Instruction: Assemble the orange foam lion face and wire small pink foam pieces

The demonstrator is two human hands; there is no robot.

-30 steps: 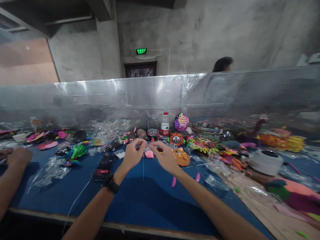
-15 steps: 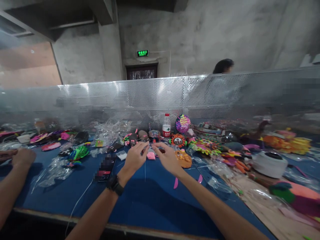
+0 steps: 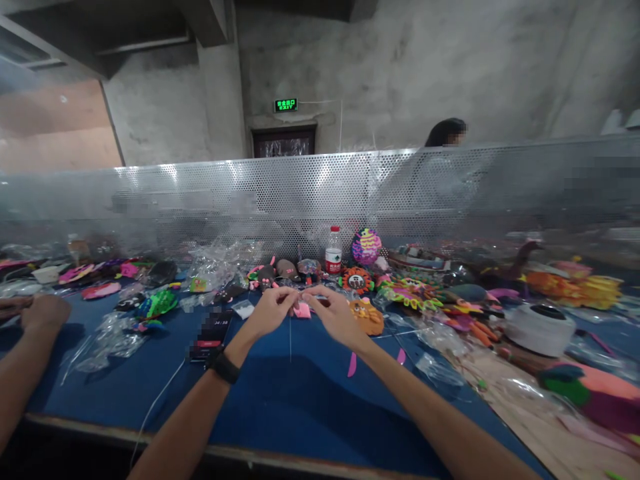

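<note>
My left hand point(image 3: 273, 311) and my right hand point(image 3: 327, 310) meet above the blue table, fingertips pinched close together. Whatever lies between the fingers is too small or hidden to name. Just below and behind the fingertips shows a pink piece point(image 3: 303, 311), like soft clay; whether the fingers touch it I cannot tell. Right of my right hand lies an orange-brown clay figure point(image 3: 367, 317). Two magenta strips point(image 3: 352, 365) rest near my right forearm. A phone point(image 3: 213, 333) with a lit screen lies left of my left wrist, beside the black watch.
A red-capped water bottle point(image 3: 334, 252) stands behind my hands before a perforated metal screen point(image 3: 300, 193). Colourful clay figures and clear plastic bags point(image 3: 113, 340) crowd the table. A white round container point(image 3: 540, 329) is at right. Another person's hand point(image 3: 47, 313) works at far left.
My left hand has turned and lowered slightly, its wrist shifting a little left. My right hand stays nearly still. The phone's screen now shows a clock.
</note>
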